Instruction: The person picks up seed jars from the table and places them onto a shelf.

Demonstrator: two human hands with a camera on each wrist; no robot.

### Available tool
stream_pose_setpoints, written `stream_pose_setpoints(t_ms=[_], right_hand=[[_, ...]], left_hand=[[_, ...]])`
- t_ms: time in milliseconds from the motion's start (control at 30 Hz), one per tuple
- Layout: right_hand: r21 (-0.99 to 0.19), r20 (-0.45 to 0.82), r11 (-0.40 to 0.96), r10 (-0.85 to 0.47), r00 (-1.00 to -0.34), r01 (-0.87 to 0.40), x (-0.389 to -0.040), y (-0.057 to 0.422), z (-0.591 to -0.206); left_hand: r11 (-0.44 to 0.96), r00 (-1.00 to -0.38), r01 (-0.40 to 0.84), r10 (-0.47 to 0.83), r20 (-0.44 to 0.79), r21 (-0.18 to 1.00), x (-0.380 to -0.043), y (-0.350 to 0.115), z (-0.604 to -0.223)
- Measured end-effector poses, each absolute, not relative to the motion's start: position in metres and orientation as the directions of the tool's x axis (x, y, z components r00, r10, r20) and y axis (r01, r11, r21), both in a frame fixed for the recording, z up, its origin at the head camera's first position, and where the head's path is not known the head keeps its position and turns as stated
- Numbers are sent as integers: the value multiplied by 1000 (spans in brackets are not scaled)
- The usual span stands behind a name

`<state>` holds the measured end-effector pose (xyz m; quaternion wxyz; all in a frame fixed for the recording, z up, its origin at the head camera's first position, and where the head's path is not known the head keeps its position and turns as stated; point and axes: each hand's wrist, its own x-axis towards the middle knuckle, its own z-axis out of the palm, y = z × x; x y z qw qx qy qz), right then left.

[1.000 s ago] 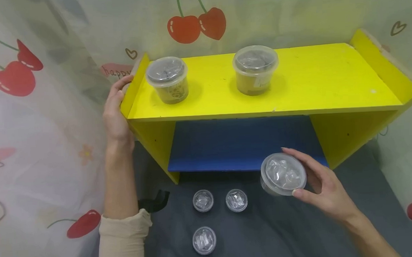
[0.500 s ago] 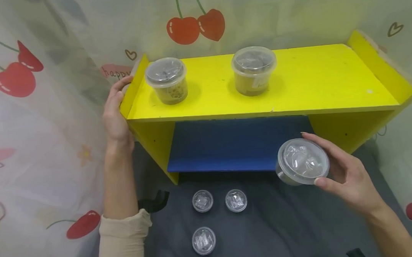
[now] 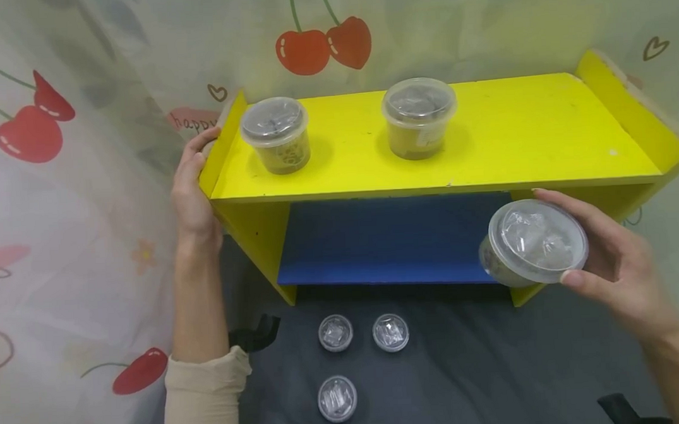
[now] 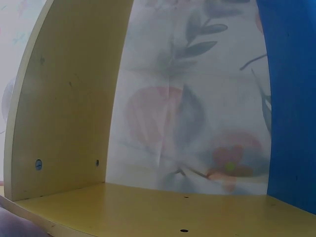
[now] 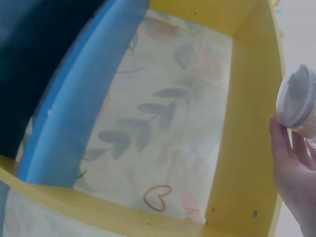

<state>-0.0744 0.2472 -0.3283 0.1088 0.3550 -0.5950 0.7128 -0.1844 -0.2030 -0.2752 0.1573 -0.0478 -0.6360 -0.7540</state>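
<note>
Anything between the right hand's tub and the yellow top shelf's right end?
Nothing visible: the held tub probably needs only to pass over the front edge of the yellow top shelf; the nearest standing tub is farther left.

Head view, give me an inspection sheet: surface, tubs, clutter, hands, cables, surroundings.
Surface: wrinkled dark cloth under a yellow shelf with a blue lower board.
Job's things: two lidded tubs upright on the shelf top; three small lidded cups on the cloth.
Clutter: two black strap-like pieces.
Hands: left hand grips the shelf's left side; right hand holds a third lidded tub.
Cables: possibly one thin loop, right of shelf.
Surroundings: cherry-print sheeting.
</note>
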Motion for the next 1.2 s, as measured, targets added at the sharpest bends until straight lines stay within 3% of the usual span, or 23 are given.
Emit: stream_pose_setpoints(t_ms=[200,500,600,667,867,1200], right_hand=[[-781,624,-243,-272,-732,-575,-76,256,-315],[-847,531,-120,-202,-823,-518,-74,274,-309],[-865,482,72,-158,-862,-497,-73,277,-305],[-876,451,123,-133,-883,-466,-75,278,-300],[-898,440,-39,-79,-894,-439,-85,278,-284],[-890,449,65,-51,-892,-452,-102,284,-268]], left_hand=[[-139,-946,299,-175,274,944,-184,-203,-275],[-144,-946,301,-173,275,943,-186,-201,-277],[-122,-944,302,-177,279,945,-185,-203,-276],[-120,-944,302,-175,279,946,-184,-204,-275],[-122,-948,290,-172,267,949,-183,-207,-275],[-118,-947,292,-172,270,949,-184,-207,-276]])
